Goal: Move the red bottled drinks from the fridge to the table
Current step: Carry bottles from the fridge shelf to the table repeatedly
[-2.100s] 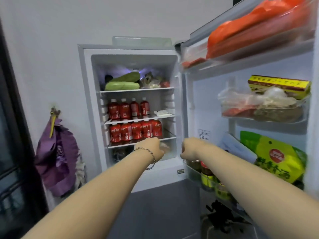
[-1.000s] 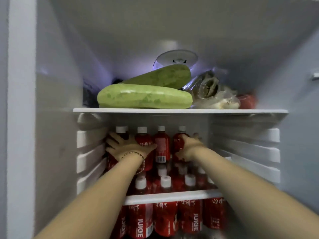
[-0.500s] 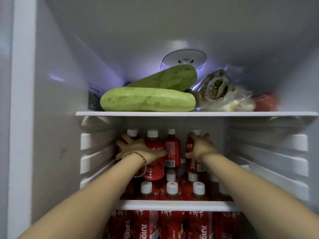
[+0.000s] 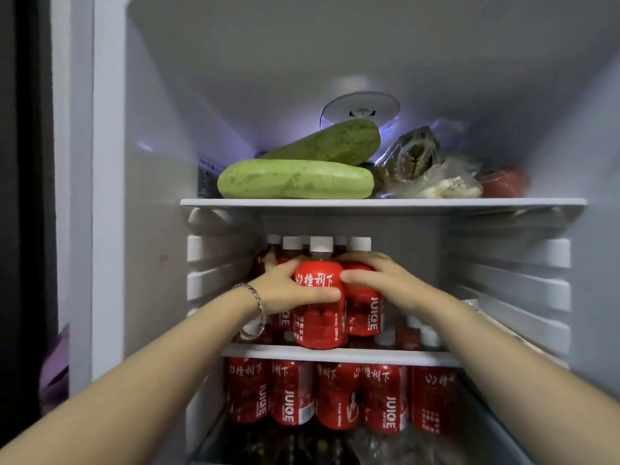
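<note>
Several red juice bottles with white caps stand bunched on the fridge's middle shelf [image 4: 339, 353]. My left hand [image 4: 285, 290], a bracelet on its wrist, wraps the front red bottle [image 4: 318, 323] from the left. My right hand [image 4: 382, 280] grips the neighbouring red bottle [image 4: 365, 313] from the right, fingers over its shoulder. Both hands squeeze the cluster together between them. More capped bottles stand behind, partly hidden. A further row of red bottles [image 4: 339, 394] fills the shelf below.
The top shelf [image 4: 382, 203] holds two green gourds [image 4: 295, 179], bagged food [image 4: 422, 169] and something red [image 4: 503, 182]. Ribbed fridge walls close in left and right. The space right of the bottles on the middle shelf looks free. A purple bag [image 4: 53, 367] hangs outside at left.
Both hands have drawn the bottles forward and together toward the shelf's front edge; before, they were reaching around separate bottles farther back. The camera pulled back slightly.
</note>
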The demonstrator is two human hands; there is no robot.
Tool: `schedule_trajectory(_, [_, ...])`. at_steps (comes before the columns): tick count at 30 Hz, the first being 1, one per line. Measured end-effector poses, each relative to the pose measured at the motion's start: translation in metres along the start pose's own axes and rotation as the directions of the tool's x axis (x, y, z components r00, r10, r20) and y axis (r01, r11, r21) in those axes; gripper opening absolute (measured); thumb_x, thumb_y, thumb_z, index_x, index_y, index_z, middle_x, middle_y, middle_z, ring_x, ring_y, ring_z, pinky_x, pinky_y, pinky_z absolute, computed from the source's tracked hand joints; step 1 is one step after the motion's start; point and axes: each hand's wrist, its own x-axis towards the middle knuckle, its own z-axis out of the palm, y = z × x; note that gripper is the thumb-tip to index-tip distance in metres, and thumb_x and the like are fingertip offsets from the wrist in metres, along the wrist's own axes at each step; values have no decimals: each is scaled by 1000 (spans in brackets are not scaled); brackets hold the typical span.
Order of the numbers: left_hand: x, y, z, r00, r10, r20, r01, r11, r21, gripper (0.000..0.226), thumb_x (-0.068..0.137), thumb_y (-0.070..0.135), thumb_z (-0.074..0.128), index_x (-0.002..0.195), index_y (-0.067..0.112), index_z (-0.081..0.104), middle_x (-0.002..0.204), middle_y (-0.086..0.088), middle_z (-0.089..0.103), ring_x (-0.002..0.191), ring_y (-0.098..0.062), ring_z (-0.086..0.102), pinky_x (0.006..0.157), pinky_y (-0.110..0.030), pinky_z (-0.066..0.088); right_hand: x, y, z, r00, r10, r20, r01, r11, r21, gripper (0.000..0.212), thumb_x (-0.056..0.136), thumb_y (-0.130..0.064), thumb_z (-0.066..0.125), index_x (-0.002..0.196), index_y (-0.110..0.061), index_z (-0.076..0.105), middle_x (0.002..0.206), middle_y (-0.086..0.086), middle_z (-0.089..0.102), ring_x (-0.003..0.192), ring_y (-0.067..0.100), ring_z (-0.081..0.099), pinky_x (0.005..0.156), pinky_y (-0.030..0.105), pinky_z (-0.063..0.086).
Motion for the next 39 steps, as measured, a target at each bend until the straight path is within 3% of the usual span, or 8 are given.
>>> schedule_trajectory(5, [-13,4,3,998,57,-36,-56,998,25,89,27,71,66,109,42,46,147,-7,9,126,-14,34,106,-25,34,-8,-4,0,998,14,60,-9,996,-84,72,57,-63,76,120,-44,48,122,-1,39,101,6,47,80,10,39])
schedule_trajectory(9, [-11,7,7,994,80,-69,-82,996,-29,79,33,63,70,106,41,46,126,4,18,100,-5,42,91,-20,40,-11,2,4,999,-25,33,31,980,-198,88,46,-44,90,120,-48,41,121,-4,33,106,9,46,94,18,39])
schedule_trajectory(15, [-15,5,16,968,84,-235,-101,993,-58,60,31,61,70,85,46,49,140,-4,15,106,-15,45,99,-23,39,-11,6,10,995,-89,-41,78,975,-207,92,44,-45,91,124,-44,45,123,-9,31,111,10,47,103,27,42])
schedule_trajectory(18, [-22,2,18,922,107,-371,-139,988,-60,57,29,66,65,82,52,48,143,-2,13,123,-27,43,109,-36,36,-18,4,12,984,-145,-103,118,965,-235,82,44,-51,88,116,-50,48,122,-14,27,115,15,50,102,35,45])
schedule_trajectory(23, [-50,7,27,798,229,-557,-284,959,-13,69,32,64,61,97,45,49,145,1,5,136,-23,23,106,-19,19,-44,-10,13,960,-233,-153,162,913,-376,72,57,-51,83,122,-47,51,123,-11,28,119,17,50,98,32,45])
schedule_trajectory(27, [-77,6,32,710,333,-620,-387,921,51,67,35,62,67,98,51,46,144,10,2,138,-26,22,109,-27,23,-69,-30,15,939,-301,-169,169,828,-535,69,63,-49,79,119,-54,40,142,-1,28,129,21,41,95,36,45])
schedule_trajectory(32, [-122,5,32,700,438,-564,-491,869,65,72,37,61,67,105,40,55,148,-6,6,137,-28,22,110,-27,20,-114,-65,28,945,-226,-236,2,726,-688,63,73,-35,74,127,-48,45,142,6,29,126,30,42,90,38,47])
schedule_trajectory(39, [-199,17,48,689,626,-365,-696,712,-90,70,39,59,68,106,40,57,142,8,2,131,-9,19,108,-2,9,-225,-117,55,903,43,-427,-346,660,-667,70,73,-30,72,133,-47,42,144,-1,24,127,27,39,88,36,43])
